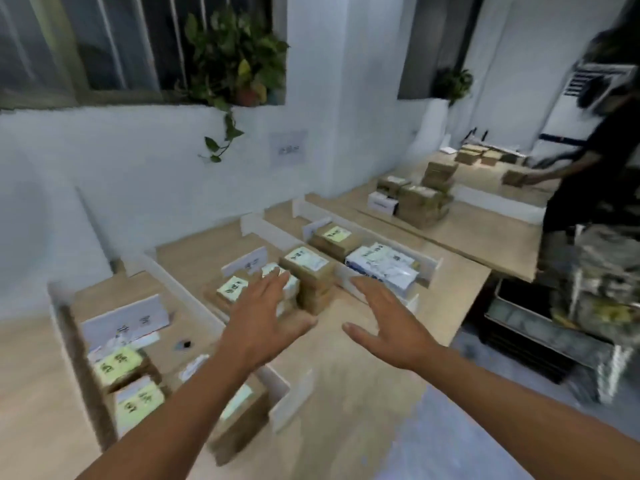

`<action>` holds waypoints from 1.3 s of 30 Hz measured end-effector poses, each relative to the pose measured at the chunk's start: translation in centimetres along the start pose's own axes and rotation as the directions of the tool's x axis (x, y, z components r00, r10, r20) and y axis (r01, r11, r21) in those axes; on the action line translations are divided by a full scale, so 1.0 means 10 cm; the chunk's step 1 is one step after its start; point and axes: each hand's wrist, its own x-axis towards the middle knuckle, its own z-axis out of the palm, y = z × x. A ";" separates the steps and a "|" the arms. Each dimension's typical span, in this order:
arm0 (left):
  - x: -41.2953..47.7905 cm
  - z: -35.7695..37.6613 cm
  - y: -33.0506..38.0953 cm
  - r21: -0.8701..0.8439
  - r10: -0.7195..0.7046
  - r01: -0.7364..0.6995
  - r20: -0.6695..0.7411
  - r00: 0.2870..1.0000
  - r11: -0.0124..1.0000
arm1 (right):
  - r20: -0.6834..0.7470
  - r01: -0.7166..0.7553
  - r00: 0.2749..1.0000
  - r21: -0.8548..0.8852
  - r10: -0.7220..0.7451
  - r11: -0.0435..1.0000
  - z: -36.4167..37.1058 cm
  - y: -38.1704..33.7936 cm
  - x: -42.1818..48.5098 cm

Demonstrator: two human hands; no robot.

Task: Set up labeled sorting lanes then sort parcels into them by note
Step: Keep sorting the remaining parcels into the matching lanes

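Observation:
White divider strips (187, 299) split the wooden table (450, 296) into lanes, each with a folded white label card (128, 320). Brown parcels with yellow notes lie in the lanes: a pair in the near-left lane (121, 368), a stack in the middle lane (308, 275), one farther back (334, 237). White mailers (381, 268) lie in the right lane. My left hand (263, 327) hovers with fingers spread just in front of the middle stack. My right hand (384, 323) hovers open to the right of that stack. Neither hand holds anything.
Another person (588, 161) in dark clothes at the right handles a parcel at a second table (485, 230) stacked with more brown boxes (420, 202). A dark metal cart (540, 341) stands right of my table. A potted plant (235, 57) sits on the windowsill.

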 end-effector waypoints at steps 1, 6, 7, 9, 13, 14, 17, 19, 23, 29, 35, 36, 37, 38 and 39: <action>0.15 0.17 0.33 0.005 0.039 -0.039 0.017 0.999 0.999 | -0.043 -0.025 0.999 -0.035 0.024 0.999 -0.28 0.27 -0.18; 0.70 0.97 1.77 -0.048 0.167 -0.165 0.049 0.985 0.985 | -0.185 -0.178 0.970 -0.116 0.155 0.977 -1.39 1.40 -0.99; 0.78 1.12 2.01 -0.056 0.188 -0.185 0.055 0.981 0.981 | -0.195 -0.202 0.965 -0.129 0.175 0.971 -1.55 1.58 -1.09; 0.93 1.39 2.43 -0.047 0.233 -0.230 0.085 0.969 0.972 | -0.208 -0.240 0.956 -0.137 0.209 0.961 -1.81 1.91 -1.24; 1.38 1.86 3.07 -0.053 0.293 -0.289 0.089 0.952 0.956 | -0.264 -0.269 0.936 -0.111 0.233 0.957 -2.23 2.54 -1.28; 1.53 1.97 3.19 -0.047 0.304 -0.300 0.090 0.949 0.953 | -0.282 -0.274 0.930 -0.107 0.235 0.956 -2.31 2.70 -1.24; 2.04 2.28 3.46 -0.029 0.342 -0.340 0.094 0.935 0.940 | -0.315 -0.295 0.914 -0.083 0.256 0.952 -2.52 3.19 -1.06; 2.45 2.49 3.63 -0.037 0.353 -0.351 0.077 0.932 0.936 | -0.328 -0.298 0.910 -0.092 0.254 0.950 -2.64 3.55 -0.87; 3.34 2.90 4.00 -0.057 0.355 -0.351 0.067 0.933 0.935 | -0.332 -0.320 0.906 -0.129 0.263 0.939 -2.96 4.31 -0.39; 4.55 3.51 4.50 -0.099 0.363 -0.357 0.051 0.930 0.929 | -0.319 -0.311 0.916 -0.180 0.243 0.933 -3.52 5.45 0.37; 5.62 4.12 4.81 -0.046 0.304 -0.301 0.091 0.948 0.952 | -0.241 -0.201 0.962 -0.313 0.127 0.928 -3.84 6.64 1.10; 5.79 4.25 4.86 -0.035 0.285 -0.283 0.091 0.954 0.959 | -0.221 -0.175 0.970 -0.325 0.106 0.930 -3.87 6.86 1.25; 5.95 4.38 4.89 -0.019 0.265 -0.265 0.089 0.960 0.964 | -0.205 -0.154 0.975 -0.326 0.090 0.933 -3.89 7.09 1.40; 6.11 4.51 4.92 0.002 0.247 -0.248 0.087 0.965 0.969 | -0.193 -0.137 0.978 -0.324 0.076 0.936 -3.90 7.30 1.56; 6.26 4.64 4.95 0.022 0.229 -0.231 0.082 0.970 0.973 | -0.187 -0.119 0.980 -0.318 0.061 0.941 -3.92 7.52 1.72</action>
